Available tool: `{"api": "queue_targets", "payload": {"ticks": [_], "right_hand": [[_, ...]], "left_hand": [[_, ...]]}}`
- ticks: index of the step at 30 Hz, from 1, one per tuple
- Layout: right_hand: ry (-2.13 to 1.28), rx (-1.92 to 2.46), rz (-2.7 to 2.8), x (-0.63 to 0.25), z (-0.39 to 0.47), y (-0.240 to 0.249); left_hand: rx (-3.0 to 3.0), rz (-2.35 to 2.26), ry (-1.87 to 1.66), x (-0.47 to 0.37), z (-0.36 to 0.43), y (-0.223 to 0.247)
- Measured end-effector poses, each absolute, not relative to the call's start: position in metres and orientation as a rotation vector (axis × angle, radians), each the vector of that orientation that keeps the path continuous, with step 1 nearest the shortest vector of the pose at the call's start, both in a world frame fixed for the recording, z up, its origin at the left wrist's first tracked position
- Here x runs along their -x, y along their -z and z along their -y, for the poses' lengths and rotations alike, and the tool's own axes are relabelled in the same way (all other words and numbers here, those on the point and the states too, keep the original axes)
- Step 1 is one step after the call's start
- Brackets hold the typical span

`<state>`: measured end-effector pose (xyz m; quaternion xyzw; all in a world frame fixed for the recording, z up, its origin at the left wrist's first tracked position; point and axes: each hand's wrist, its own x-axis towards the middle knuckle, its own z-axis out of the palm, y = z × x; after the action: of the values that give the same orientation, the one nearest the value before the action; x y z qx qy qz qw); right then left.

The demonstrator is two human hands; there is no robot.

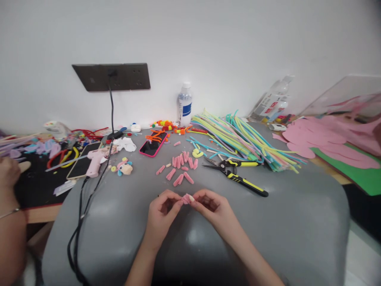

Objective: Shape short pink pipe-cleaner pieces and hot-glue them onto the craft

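Between the fingertips of my left hand [163, 210] and my right hand [212, 204] is a small pink fuzzy pipe cleaner piece [186, 199]. Both hands pinch it, one from each side, low over the grey table [285, 222]. A pale tip shows at my right fingers; its exact kind I cannot tell. Just beyond my hands lie several short pink pipe cleaner pieces [179, 179], loosely spread. Black and yellow pruning shears [238, 174] rest to their right with the blades apart. A small yellow curled piece [197, 153] sits behind the pink ones.
Pastel pipe cleaners [238, 139] lie in a bundle at back right, near pink paper [321, 137]. A bottle [185, 105] stands by the wall. Left are a pink-edged phone [153, 146], a small figure [123, 167], a pink glue gun [94, 163] with its cable [79, 222], and another person's arm [10, 230].
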<state>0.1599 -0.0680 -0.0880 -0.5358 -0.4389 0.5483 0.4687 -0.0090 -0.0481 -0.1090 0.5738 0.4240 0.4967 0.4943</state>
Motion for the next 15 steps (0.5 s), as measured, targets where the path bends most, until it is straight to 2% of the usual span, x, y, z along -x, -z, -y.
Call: {"api": "queue_targets", "payload": {"ticks": [15], "right_hand": [[-1.122,1.405,1.261,-0.1579,0.0716,0.0881]], "left_hand": [[-1.403,-1.06,-1.176,0.01,0.0493,0.1106]]}}
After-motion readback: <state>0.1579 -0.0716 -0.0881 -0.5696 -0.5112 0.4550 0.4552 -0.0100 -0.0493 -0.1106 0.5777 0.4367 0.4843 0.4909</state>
